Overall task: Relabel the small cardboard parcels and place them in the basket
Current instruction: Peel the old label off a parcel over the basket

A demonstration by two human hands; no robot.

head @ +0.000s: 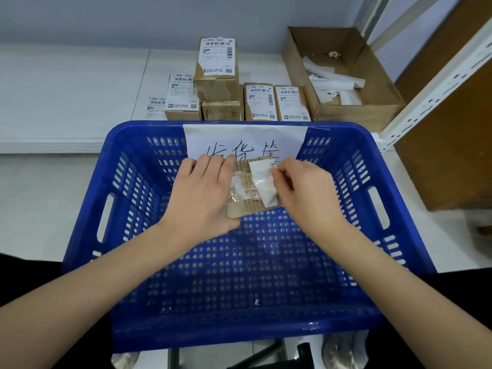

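The parcel (247, 193) looks light and stiff enough for 1 hand to carry, though its cardboard skin is soft: the top layer has torn away with the label (262, 183), baring ridged corrugation. A grip on the long edges seems best, keeping clear of the glossy tape patch, which is likely slick. The label itself is thin and may rip if pulled fast.

It is a small, flat brown box, scuffed, with a white label half lifted and folded back. It is held above the blue basket (394, 166), near the far wall.

The left hand (202, 193) clasps the parcel's left side, fingers curled over the far edge. The right hand (300, 187) pinches the label's corner. More labelled parcels (217, 69) wait on the bench (66, 89).
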